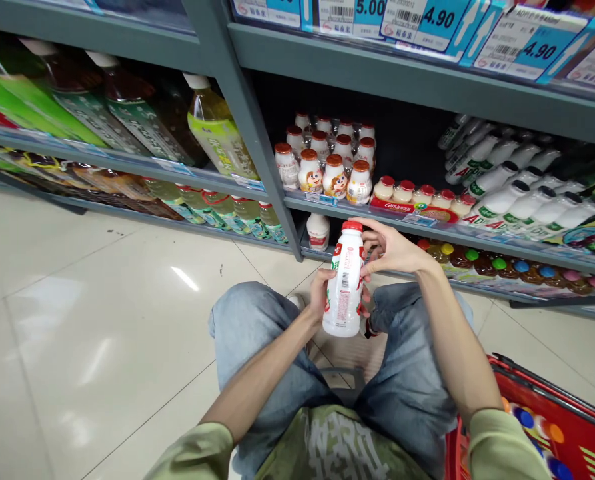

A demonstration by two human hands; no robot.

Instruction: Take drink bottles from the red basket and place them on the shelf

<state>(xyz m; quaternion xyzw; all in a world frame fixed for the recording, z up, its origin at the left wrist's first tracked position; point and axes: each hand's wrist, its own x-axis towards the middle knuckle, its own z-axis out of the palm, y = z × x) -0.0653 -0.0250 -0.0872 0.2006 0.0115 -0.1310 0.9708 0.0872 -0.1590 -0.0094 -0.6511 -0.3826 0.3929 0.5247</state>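
Observation:
I hold a white plastic drink bottle (344, 283) with a red cap upright in front of my knees. My left hand (320, 291) wraps the bottle's lower body from the left. My right hand (390, 248) is curled round the bottle's neck and shoulder, fingers bent at the cap. Both hands are closed on the bottle. Just beyond it, a low shelf (357, 208) carries small white bottles with orange-red caps (334, 175).
A grey shelf upright (257, 140) stands left of the bottles. Large tea bottles (217, 133) lie on the left shelves, white AD bottles (512, 193) on the right. A red shopping basket (562, 427) sits at my right. Pale tiled floor (87, 313) spreads to the left.

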